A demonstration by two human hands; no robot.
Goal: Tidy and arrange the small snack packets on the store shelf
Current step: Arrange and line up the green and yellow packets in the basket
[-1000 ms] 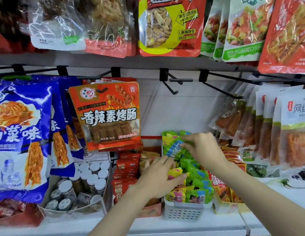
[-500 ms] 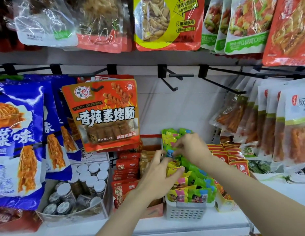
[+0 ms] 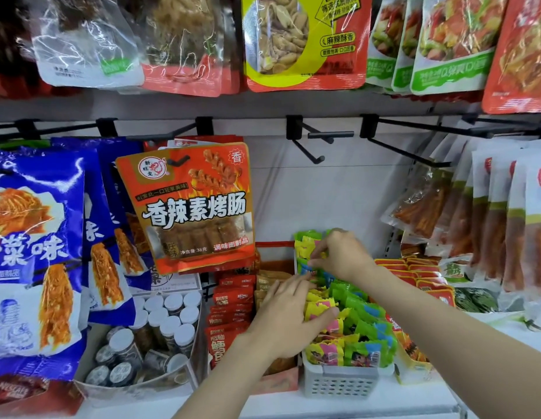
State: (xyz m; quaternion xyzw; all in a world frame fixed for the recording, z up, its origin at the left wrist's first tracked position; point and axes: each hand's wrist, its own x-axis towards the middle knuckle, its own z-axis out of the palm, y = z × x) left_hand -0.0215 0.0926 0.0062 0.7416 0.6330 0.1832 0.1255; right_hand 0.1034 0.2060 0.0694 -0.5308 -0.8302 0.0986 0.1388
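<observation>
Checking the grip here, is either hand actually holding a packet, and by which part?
The right hand pinches a yellow packet at the back of the white basket, by its upper edge. The left hand lies flat on the packets, holding nothing.

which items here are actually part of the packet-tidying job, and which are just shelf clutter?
In the job:
- small yellow and green packets
- white slotted basket holding them
- left hand, resting on the yellow packets
- right hand, pinching packets at the back of the basket

Just nearby:
- hanging orange sausage-snack bag
- blue hanging bags
- white-capped jars
- red packets
- empty black hook
</observation>
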